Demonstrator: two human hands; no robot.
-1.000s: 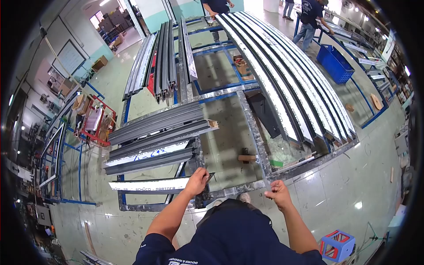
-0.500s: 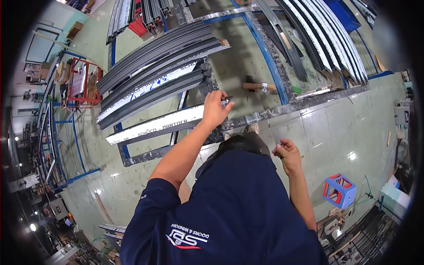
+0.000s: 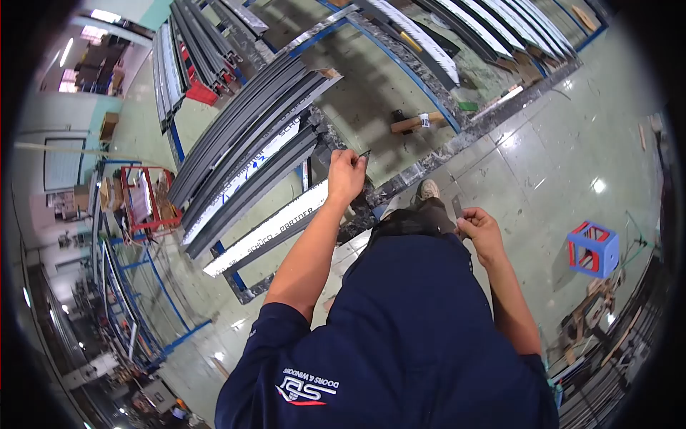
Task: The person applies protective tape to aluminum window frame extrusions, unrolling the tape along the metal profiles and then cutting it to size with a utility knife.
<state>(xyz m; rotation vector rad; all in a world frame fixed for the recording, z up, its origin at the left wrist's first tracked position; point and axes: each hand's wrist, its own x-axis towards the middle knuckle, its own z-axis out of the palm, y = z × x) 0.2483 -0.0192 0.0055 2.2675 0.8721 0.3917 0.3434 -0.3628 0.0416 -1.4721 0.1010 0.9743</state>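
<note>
Long white-faced, dark-edged profile printed "SCHÜCO - PARTNER" point(image 3: 275, 223) lies slantwise over the near left corner of the blue-legged metal rack point(image 3: 414, 169), left end jutting past the rack's left edge. Left hand point(image 3: 347, 176): fingers curled closed around the profile's right end, dark tip showing beyond them. Right hand point(image 3: 481, 230): thumb and fingers pinched on a small flat grey strip point(image 3: 457, 207), raised upright, clear of the rack's near edge. Dark grey ribbed profiles point(image 3: 250, 132) lie side by side along the rack's left edge, farther in. Brown block with white label point(image 3: 414, 123) sits inside the near edge.
</note>
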